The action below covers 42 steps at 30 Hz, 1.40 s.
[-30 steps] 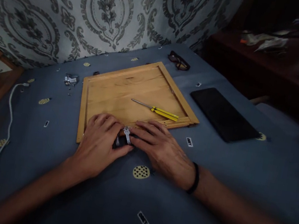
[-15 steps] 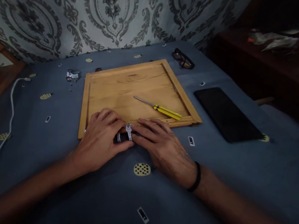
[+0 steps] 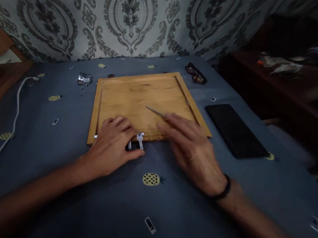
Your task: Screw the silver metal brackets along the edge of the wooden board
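Observation:
A wooden framed panel (image 3: 139,91) lies flat on a blue patterned cloth (image 3: 164,200). My left hand (image 3: 112,149) presses on its near edge and grips a small metal hinge (image 3: 140,140) there. My right hand (image 3: 190,148) hovers over the panel's near right part with fingers spread, above a yellow-handled screwdriver whose metal shaft (image 3: 155,111) sticks out to the left. The handle is hidden under the hand.
A black phone (image 3: 235,131) lies right of the panel. Glasses (image 3: 195,73) sit at the far right corner. Another metal hinge with loose screws (image 3: 83,79) lies far left, near a white cable (image 3: 15,112). A dark wooden shelf (image 3: 287,87) stands to the right.
My right hand left the hinge and moved up and right over the screwdriver. My left hand stayed on the hinge. The camera view shifted slightly.

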Motion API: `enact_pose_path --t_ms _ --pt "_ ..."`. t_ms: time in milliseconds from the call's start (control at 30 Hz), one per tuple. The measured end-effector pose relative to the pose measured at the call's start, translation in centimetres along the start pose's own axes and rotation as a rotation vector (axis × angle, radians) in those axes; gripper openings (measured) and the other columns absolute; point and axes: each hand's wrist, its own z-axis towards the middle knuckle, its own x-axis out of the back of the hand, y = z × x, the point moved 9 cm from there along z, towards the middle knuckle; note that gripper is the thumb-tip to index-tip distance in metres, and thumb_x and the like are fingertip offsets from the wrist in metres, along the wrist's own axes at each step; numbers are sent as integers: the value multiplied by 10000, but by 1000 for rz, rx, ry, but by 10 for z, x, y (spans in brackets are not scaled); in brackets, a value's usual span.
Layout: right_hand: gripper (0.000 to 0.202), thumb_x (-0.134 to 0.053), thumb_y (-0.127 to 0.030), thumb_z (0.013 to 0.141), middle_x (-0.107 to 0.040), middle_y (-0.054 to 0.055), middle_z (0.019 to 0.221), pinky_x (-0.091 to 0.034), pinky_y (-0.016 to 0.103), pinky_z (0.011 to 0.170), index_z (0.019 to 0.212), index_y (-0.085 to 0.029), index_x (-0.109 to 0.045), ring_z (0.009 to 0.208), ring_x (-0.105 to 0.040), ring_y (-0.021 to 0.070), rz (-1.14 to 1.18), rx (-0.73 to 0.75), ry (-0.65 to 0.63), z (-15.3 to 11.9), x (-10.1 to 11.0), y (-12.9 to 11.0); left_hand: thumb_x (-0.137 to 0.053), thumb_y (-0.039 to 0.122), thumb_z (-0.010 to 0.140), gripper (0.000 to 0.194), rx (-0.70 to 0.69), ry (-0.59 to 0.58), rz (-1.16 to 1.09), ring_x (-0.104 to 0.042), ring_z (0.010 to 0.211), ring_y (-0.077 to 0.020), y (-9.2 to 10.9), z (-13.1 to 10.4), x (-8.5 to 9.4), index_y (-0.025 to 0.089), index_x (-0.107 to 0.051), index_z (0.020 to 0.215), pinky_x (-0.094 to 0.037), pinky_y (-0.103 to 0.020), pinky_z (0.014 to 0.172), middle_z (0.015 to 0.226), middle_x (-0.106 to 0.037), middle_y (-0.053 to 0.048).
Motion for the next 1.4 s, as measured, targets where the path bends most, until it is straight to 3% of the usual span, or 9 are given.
enact_pose_path --t_ms 133,200,300,400,600,733,967,1167,1400 --pt "434 -504 -324 974 -663 182 1305 -568 518 879 1375 -166 -556 1155 -654 353 -239 -238 -201 4 -8 43 -781 435 824 318 10 -8 5 -556 1053 -277 -1 0 -1 178 -712 998 -424 -446 911 1002 -654 -48" --pt "379 -503 -306 967 -724 144 1157 -571 457 831 1308 -177 -605 1056 -686 321 -271 -254 -296 5 -15 54 -784 440 820 320 10 -8 4 -557 1047 -277 -1 0 -1 180 -716 993 -420 -443 905 997 -658 -48" --pt "316 -482 -241 956 -745 119 1072 -564 387 787 1212 -197 -662 972 -706 271 -224 -266 -317 8 -17 63 -777 453 826 314 4 -3 7 -558 1047 -280 -1 0 -1 187 -723 985 -415 -445 894 988 -666 -45" --pt "260 -545 -250 915 -759 97 1037 -553 363 747 1118 -207 -701 887 -713 245 0 -290 -214 15 -6 64 -773 463 827 316 -2 2 17 -556 1050 -283 -2 0 -1 196 -724 988 -408 -440 886 990 -674 -46" --pt "278 -619 -461 893 -718 28 833 -511 292 645 971 -201 -676 701 -641 155 200 -357 111 46 49 54 -758 474 837 329 2 -11 18 -554 1057 -276 -2 0 -3 190 -721 1000 -404 -435 904 1008 -675 -49" --pt "301 -734 -482 832 -635 -5 753 -397 249 484 814 -205 -617 536 -506 86 479 -334 440 60 78 35 -752 476 840 319 8 -15 13 -555 1064 -283 -2 0 -2 191 -726 980 -412 -438 904 1008 -675 -55" --pt "232 -493 -452 1005 -582 -48 670 -389 246 423 907 -247 -442 466 -515 95 626 -266 425 70 54 16 -757 477 836 340 12 -8 13 -555 1077 -284 -2 -1 -2 192 -719 1018 -409 -436 909 1043 -677 -59" --pt "216 -475 -453 1002 -503 -35 761 -417 294 541 930 -250 -493 524 -524 105 463 -210 340 90 58 -3 -752 482 838 367 10 -29 19 -552 1088 -299 -1 0 -3 168 -719 1024 -412 -459 930 1040 -669 -67" --pt "274 -419 -547 1001 -598 -2 832 -484 319 669 1021 -299 -535 631 -578 153 418 -305 367 68 43 7 -755 486 836 355 9 -18 15 -550 1082 -293 -2 0 -3 183 -719 1019 -413 -457 926 1053 -678 -64"
